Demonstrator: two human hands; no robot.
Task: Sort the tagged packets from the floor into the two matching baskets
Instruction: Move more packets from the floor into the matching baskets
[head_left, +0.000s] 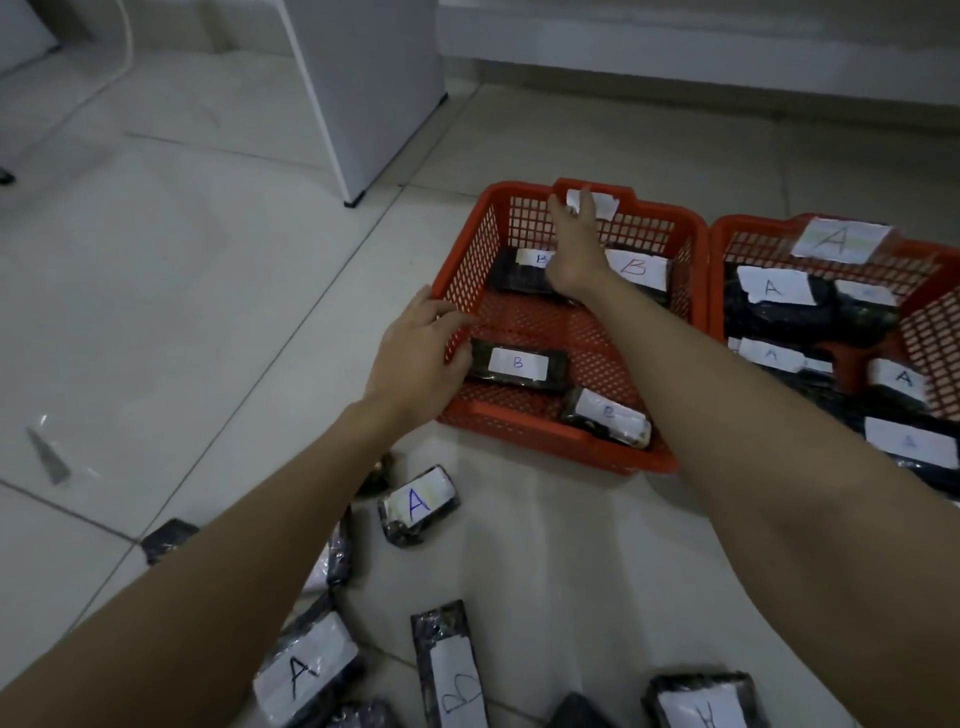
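B basket (462, 270): left rim gripped by left hand (415, 353), far rim touched by right hand (574, 244), fingers spread, probably for shifting it. B packets (517, 364) are held inside; A basket (717, 270) is adjacent; unsorted packets (418, 504) are left on floor (208, 260).

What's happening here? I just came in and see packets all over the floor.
A person is sorting black wrapped packets with white letter tags into two orange plastic baskets. The left hand holds the near-left rim of the left orange basket, which has B packets inside. The right hand reaches to that basket's far wall by its paper label. The right orange basket holds A packets. A floor packet tagged A and others still await sorting.
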